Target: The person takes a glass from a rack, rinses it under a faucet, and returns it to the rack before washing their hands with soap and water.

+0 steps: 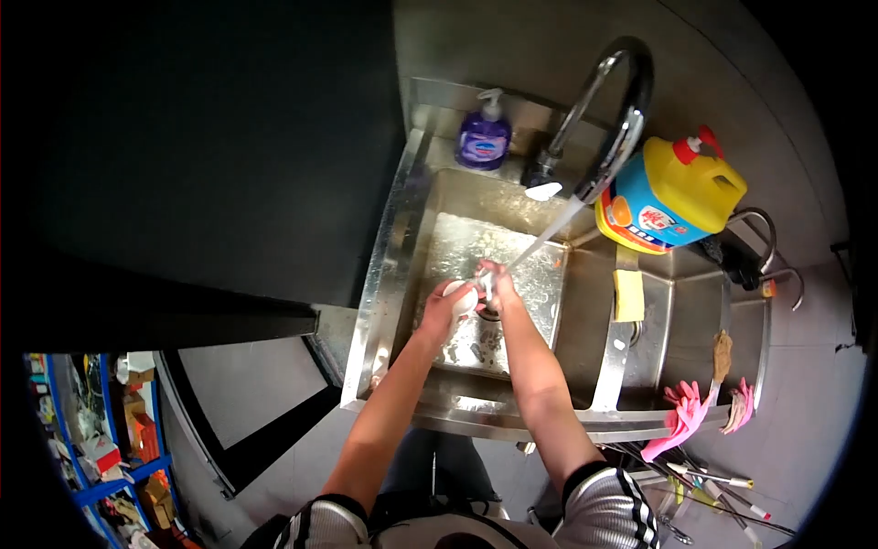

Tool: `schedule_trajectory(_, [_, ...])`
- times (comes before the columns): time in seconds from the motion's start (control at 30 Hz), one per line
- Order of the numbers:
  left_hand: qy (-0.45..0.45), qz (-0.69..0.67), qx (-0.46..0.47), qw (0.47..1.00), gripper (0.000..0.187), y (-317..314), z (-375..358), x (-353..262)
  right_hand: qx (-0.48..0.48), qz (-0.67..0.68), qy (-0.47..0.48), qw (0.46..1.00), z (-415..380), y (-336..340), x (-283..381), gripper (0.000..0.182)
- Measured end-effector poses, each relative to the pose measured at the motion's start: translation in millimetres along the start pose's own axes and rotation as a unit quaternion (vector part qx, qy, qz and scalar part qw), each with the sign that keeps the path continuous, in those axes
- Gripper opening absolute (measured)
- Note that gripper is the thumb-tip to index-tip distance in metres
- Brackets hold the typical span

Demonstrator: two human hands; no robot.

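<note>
Over the left basin of a steel sink (389, 274), my left hand (441, 309) is closed on a small white round object (460, 297). My right hand (496, 284) is close beside it, its fingers bent under the running water (549, 229); whether they grip anything is unclear. The stream falls from a curved chrome faucet (631, 119). Water spreads over the basin floor below both hands, and the drain is partly hidden by my right hand.
Behind the basin stand a purple soap bottle (483, 137) and a large yellow detergent jug (672, 197). A yellow sponge (628, 296) lies on the divider. Pink gloves (681, 416) hang at the right front edge. Shelves (110, 485) stand at the lower left.
</note>
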State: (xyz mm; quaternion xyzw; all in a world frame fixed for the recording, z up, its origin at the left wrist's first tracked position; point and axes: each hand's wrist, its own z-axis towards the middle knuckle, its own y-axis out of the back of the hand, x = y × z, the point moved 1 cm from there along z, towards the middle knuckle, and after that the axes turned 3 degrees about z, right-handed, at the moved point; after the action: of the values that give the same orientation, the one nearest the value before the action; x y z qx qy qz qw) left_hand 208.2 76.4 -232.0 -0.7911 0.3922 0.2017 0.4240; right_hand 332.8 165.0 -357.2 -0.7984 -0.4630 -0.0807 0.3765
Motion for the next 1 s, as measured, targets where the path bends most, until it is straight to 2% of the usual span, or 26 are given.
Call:
schedule_trajectory(0.03, [0.032,-0.014,-0.028,0.999,0.016,-3.3,10.4,4.8,0.068,-0.010,-0.040,0.997,-5.2,3.7,7.4,0.015])
schedule_trajectory(0.07, [0.014,-0.091,0.020,0.996,0.019,0.0,29.8,19.0,0.078,-0.010,-0.037,0.996,-37.3,-5.8,18.8,0.020])
schedule_trajectory(0.13, [0.067,-0.138,0.101,0.983,0.021,1.6,68.7,37.9,0.076,0.053,-0.008,0.996,-32.4,22.6,19.5,0.015])
schedule_trajectory(0.17, [0.115,-0.216,0.062,0.968,0.024,-12.5,78.0,40.8,0.023,0.119,-0.012,0.993,-40.2,31.6,25.5,0.021])
schedule_trajectory(0.2, [0.111,-0.283,0.097,0.948,0.023,-21.5,85.6,46.3,0.045,0.133,-0.021,0.990,-51.4,42.0,32.3,0.022])
schedule_trajectory(0.27, [0.124,-0.277,0.076,0.950,0.022,-39.0,114.0,61.6,0.097,0.156,-0.043,0.982,-73.1,66.8,48.0,0.025])
schedule_trajectory(0.3, [0.099,-0.337,0.050,0.935,0.019,-51.6,119.3,69.7,0.049,0.142,-0.037,0.988,-84.3,76.4,53.4,0.027])
schedule_trajectory(0.33, [0.082,-0.235,0.064,0.966,0.018,-53.7,127.1,77.2,-0.018,0.176,-0.051,0.983,-90.5,84.6,58.3,0.027])
schedule_trajectory(0.4, [0.046,-0.023,0.089,0.995,0.017,-52.1,144.7,96.2,-0.060,0.161,-0.033,0.985,-108.3,98.0,67.4,0.025])
schedule_trajectory(0.43, [0.055,0.024,0.055,0.997,0.022,-59.9,147.2,96.9,-0.059,0.145,-0.048,0.987,-113.6,105.7,69.7,0.023])
schedule_trajectory(0.53, [0.128,-0.103,-0.035,0.986,0.024,-78.2,152.4,97.4,-0.045,0.094,-0.088,0.991,-123.3,116.6,77.3,0.016])
schedule_trajectory(0.57, [0.166,-0.185,-0.001,0.969,0.030,-78.2,155.1,97.3,-0.042,0.075,-0.077,0.993,-125.0,116.7,76.5,0.015])
schedule_trajectory(0.67, [0.145,-0.259,0.094,0.950,0.036,-75.2,140.4,89.9,-0.031,0.075,-0.054,0.995,-127.1,108.1,70.8,0.016])
schedule_trajectory(0.77, [0.149,-0.391,0.079,0.905,0.037,-76.3,111.2,82.6,-0.027,0.085,-0.056,0.994,-127.1,97.4,65.0,0.016])
schedule_trajectory(0.87, [0.273,-0.369,0.114,0.881,0.036,-33.2,138.7,112.9,-0.014,0.059,-0.061,0.996,-123.9,95.6,57.1,0.016])
schedule_trajectory(0.9, [0.368,-0.348,0.036,0.862,0.034,-22.2,136.9,107.3,-0.007,0.062,-0.070,0.996,-124.0,94.1,56.4,0.016])
schedule_trajectory(1.0, [0.322,-0.111,-0.006,0.940,0.032,4.4,143.5,106.9,-0.006,0.036,-0.067,0.997,-126.6,88.0,55.4,0.015])
